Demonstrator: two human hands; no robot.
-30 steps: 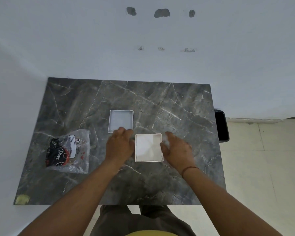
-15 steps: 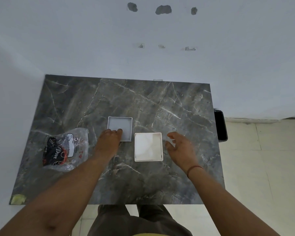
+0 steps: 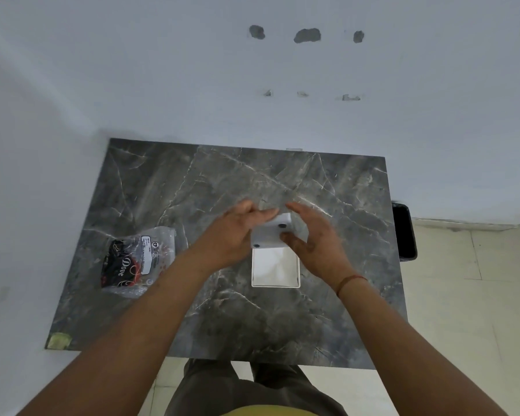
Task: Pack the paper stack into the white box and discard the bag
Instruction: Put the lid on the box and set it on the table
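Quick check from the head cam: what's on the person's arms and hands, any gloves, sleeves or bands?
No gloves and no sleeves in view: both forearms are bare down to the frame's edge. The left hand carries nothing on its wrist or fingers that I can see. The right hand has a thin red thread band round its wrist. No rings or watch visible.

Soft, even, cool light; no hard shadows

Faint sheen on the marble table (image 3: 168, 187); wide-angle bending at the frame edges stretches both forearms; the left hand (image 3: 234, 232) and right hand (image 3: 315, 238) slightly motion-blurred; overall a little soft, the wall (image 3: 132, 70) washed pale
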